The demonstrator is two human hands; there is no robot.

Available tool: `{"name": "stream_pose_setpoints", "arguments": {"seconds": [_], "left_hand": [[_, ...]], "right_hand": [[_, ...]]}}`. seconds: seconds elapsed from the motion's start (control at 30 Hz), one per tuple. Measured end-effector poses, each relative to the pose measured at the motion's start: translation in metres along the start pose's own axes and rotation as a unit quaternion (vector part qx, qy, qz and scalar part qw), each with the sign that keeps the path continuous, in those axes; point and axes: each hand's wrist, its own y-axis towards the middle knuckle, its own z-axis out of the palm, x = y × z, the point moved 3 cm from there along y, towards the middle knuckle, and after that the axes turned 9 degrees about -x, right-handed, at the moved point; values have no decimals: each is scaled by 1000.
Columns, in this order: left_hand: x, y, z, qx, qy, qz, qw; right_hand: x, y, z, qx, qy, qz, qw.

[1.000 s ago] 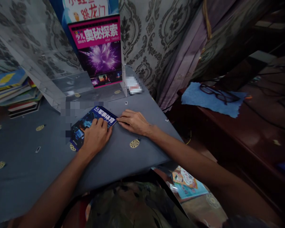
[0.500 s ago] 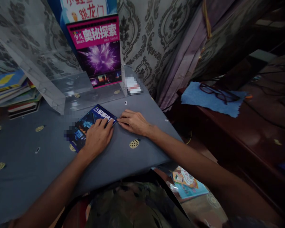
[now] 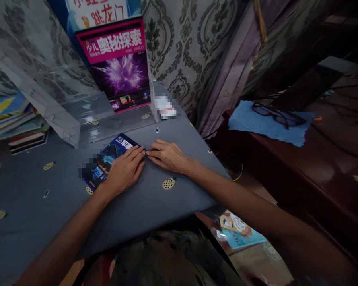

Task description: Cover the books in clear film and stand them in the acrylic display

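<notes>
A dark blue book (image 3: 106, 159) with white Chinese lettering lies flat and slanted on the cloth-covered table (image 3: 137, 210). My left hand (image 3: 125, 170) rests on its cover with the fingers stretched out, hiding part of the title. At the book's right corner, the thumb and fingers of my right hand (image 3: 166, 155) are pinched together on the edge. Behind both hands, a magenta and black book (image 3: 122, 77) stands upright in a clear plastic book stand (image 3: 152, 101), in front of a taller blue book (image 3: 98, 14).
A stack of books (image 3: 26, 123) lies at the left. On the dark red desk (image 3: 289, 167) to the right are eyeglasses (image 3: 279, 115) on a blue cloth (image 3: 241, 119). Another book (image 3: 241, 234) shows below the table edge. A patterned curtain (image 3: 179, 43) hangs behind.
My left hand has slid slightly up toward the book's right corner, its fingers straighter and covering more of the title. My right hand stays at the corner. The view has shifted slightly.
</notes>
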Motion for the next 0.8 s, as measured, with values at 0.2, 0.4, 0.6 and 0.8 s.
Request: {"name": "stream_pose_setpoints", "arguments": {"seconds": [0.2,0.4,0.6,0.8], "left_hand": [[6,1,1,-13,-42,-15,999],[12,-1,4,-39,-62,-23,997],[14,-1,4,-35,-64,-25,997],[43,-6,-7,-10,17,-108,994]], "right_hand": [[6,1,-1,0,0,3,1000],[14,2,4,-13,2,-30,999],[22,3,3,13,-53,-18,998],[51,2,2,25,-101,54,993]]}}
